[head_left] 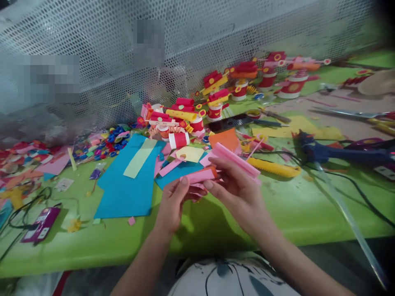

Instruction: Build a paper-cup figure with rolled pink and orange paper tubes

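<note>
My left hand (174, 199) grips the left end of a small pink paper roll (199, 176), thumb on top. At the roll's right end, by an orange band, the fingers of my right hand (236, 189) close on it. The roll is held above the green table near its front edge. Just behind my right hand lies a bigger pink foam roll (236, 158). Beyond the hands are an orange sheet (226, 139), a cream paper piece (189, 154) and a red-and-white paper cup (179, 140) on its side.
Blue sheets (126, 197) lie left on the green table (101, 242). Right are a yellow cutter (274, 167) and a dark blue glue gun (333, 154) with a clear glue stick. Finished cup models (216, 109) line the perforated metal screen (117, 49). A purple power strip (43, 224) sits left.
</note>
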The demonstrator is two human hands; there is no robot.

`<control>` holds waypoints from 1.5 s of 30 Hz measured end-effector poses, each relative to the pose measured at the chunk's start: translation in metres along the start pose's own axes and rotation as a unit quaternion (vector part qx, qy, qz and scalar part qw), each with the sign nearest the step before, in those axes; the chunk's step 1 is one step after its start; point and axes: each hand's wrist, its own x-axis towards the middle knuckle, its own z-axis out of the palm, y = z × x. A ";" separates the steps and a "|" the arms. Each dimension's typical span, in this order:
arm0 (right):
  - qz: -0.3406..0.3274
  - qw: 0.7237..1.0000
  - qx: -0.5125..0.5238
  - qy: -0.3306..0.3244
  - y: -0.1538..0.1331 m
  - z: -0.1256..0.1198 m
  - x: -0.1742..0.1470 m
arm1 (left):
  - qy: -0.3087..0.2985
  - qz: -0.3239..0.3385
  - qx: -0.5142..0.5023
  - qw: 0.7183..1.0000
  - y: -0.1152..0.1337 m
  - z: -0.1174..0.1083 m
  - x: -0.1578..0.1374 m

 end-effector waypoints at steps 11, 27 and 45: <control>0.003 0.999 0.038 -0.011 0.021 -0.003 0.004 | 0.024 0.035 0.071 0.997 -0.003 0.002 0.004; 0.025 1.000 0.011 0.002 0.011 -0.003 0.003 | 0.024 0.047 0.072 0.996 -0.002 0.005 0.001; -0.005 1.000 0.009 0.010 0.021 -0.009 0.005 | 0.020 -0.027 -0.013 0.999 -0.001 0.001 0.006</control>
